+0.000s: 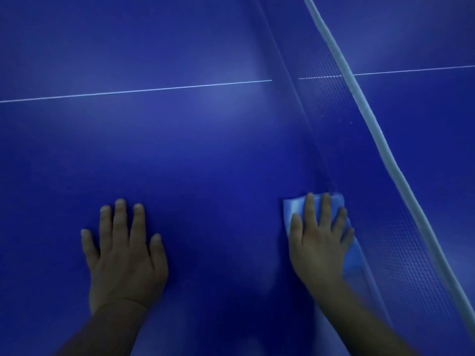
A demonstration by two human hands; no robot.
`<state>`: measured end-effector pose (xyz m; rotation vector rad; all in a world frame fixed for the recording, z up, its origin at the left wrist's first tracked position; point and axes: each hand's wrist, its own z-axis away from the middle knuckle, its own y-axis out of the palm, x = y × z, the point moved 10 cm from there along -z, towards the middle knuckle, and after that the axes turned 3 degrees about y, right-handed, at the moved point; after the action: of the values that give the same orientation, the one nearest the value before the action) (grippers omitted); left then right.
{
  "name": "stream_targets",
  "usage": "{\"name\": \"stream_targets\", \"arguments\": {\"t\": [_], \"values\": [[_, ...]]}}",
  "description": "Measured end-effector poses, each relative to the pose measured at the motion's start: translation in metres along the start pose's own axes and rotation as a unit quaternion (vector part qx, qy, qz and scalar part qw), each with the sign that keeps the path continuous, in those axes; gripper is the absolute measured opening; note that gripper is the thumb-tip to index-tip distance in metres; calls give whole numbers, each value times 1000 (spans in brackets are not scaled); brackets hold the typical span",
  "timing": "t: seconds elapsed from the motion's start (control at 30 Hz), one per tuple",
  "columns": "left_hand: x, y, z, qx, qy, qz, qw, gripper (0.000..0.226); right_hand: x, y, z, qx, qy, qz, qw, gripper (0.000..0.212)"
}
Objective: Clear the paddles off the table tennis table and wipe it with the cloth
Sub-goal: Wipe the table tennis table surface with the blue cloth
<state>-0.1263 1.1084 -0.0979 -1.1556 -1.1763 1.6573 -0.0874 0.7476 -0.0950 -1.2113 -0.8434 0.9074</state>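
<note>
Fingers of the right hand (320,242), at about four o'clock in the view, lie straight and spread, pressing a folded pale-blue cloth (295,209) flat on the blue table tennis table (205,150). Just beside it, toward two o'clock, stands the net (385,201), its white top band running from twelve down to five o'clock. At seven o'clock the left hand (126,255) rests flat, fingers relaxed, gripping nothing. No paddles are visible. A likely risk: wiping this close could snag the cloth's edge on the net's mesh, or bunch the cloth beneath the palm.
</note>
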Motion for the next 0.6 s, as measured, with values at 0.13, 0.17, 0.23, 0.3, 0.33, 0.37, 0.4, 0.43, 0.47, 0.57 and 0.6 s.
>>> {"name": "stream_targets", "arguments": {"t": [0.13, 0.17, 0.23, 0.3, 0.33, 0.37, 0.4, 0.43, 0.47, 0.57, 0.6], "values": [[-2, -3, 0, 9, -3, 11, 1000, 77, 44, -2, -52, 8, 0, -14, 1000, 62], [-2, -2, 0, 8, -3, 15, 1000, 77, 65, -4, -73, 2, -7, -33, 999, 61], [-2, -2, 1, 8, -2, 21, 1000, 77, 106, -4, -100, 0, -20, -57, 998, 60], [-3, 0, 1, 7, 1, 24, 1000, 77, 122, -2, -98, 5, -47, -55, 997, 60], [-3, 0, 2, 7, 4, 23, 1000, 77, 113, 0, -88, 4, -54, -51, 997, 60], [-3, 0, 2, 7, 5, 25, 1000, 76, 90, 1, -71, 1, -49, -46, 998, 59], [-3, 0, 3, 4, 5, 27, 1000, 76, 58, 3, -48, -7, -30, -40, 999, 59], [-4, -1, 4, 1, 7, 29, 1000, 76, 20, 3, -20, -17, -1, -38, 999, 58], [-4, -1, 4, -1, 10, 29, 1000, 75, -17, 6, 12, -18, 34, -35, 999, 59], [-4, -2, 5, -12, 19, 20, 1000, 70, -86, 15, 81, 0, 132, -33, 991, 60], [-4, -1, 5, -11, 22, 15, 1000, 68, -90, 18, 84, 8, 160, -33, 987, 60]]}}
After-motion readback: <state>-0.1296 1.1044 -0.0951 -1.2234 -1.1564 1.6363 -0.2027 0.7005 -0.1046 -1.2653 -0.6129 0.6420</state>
